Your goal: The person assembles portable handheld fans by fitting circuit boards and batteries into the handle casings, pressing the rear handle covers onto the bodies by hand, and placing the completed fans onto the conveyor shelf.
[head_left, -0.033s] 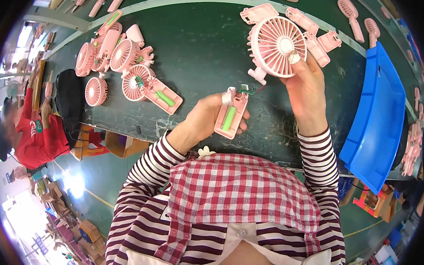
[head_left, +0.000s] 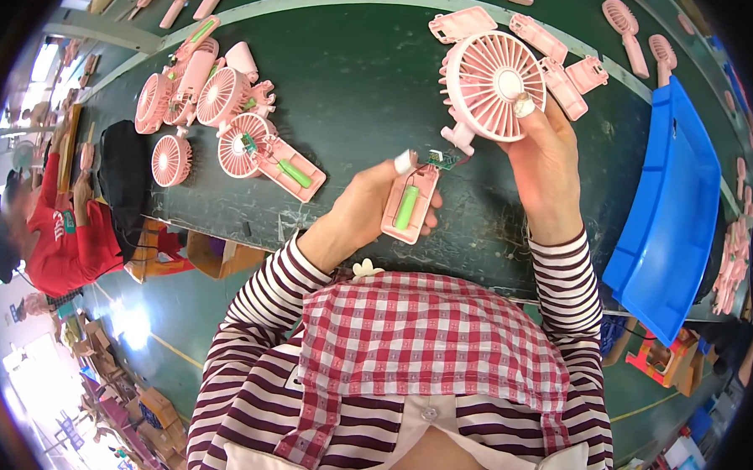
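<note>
My left hand (head_left: 364, 202) is closed around a pink fan handle half (head_left: 395, 227), with its open side up. Inside it lies a green battery cell (head_left: 407, 208), and a small green circuit board (head_left: 438, 159) sticks out at its top end. White wrapping covers my left thumb tip. In my right hand (head_left: 548, 163) is a round pink fan head (head_left: 494, 85), gripped at its right edge with the thumb on the front grille. Thin wires run from the board toward the fan head's neck (head_left: 459, 139).
Pink handle shells (head_left: 563, 88) lie behind the fan head. At the left is a pile of fan parts (head_left: 219, 98), including an open fan with a green cell (head_left: 295, 173). A blue tray (head_left: 667, 222) stands at the right edge. A person in red (head_left: 74, 243) sits far left.
My left thumb has straightened and lifted off the top of the handle half. The handle half has shifted up very slightly; the right hand stays nearly still.
</note>
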`<state>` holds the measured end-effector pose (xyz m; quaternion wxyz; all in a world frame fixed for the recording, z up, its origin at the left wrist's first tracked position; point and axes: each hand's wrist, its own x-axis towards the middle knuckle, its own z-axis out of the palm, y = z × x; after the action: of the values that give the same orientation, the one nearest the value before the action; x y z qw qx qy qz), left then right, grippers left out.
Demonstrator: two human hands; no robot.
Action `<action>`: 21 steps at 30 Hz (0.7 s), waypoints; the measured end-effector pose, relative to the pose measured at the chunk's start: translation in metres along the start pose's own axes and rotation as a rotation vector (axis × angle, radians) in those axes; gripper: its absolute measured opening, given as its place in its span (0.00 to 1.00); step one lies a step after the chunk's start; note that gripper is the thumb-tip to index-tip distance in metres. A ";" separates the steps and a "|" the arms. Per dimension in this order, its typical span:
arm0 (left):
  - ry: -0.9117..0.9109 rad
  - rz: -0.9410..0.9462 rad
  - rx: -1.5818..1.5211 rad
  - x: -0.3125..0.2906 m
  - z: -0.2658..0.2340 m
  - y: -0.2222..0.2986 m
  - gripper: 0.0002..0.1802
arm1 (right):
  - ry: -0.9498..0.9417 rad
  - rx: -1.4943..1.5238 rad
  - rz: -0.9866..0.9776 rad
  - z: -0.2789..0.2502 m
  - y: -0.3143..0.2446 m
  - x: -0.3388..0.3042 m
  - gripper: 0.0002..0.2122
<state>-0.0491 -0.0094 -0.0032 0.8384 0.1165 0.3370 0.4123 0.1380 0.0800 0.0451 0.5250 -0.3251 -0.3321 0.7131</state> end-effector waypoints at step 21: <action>0.213 0.128 0.531 -0.010 0.036 0.009 0.22 | -0.154 -0.256 -0.018 -0.009 0.034 0.002 0.22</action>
<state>-0.0353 -0.0085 0.0333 0.7108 0.3089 0.5111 0.3717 0.1264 0.0755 0.0117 0.4584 -0.3309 -0.4624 0.6831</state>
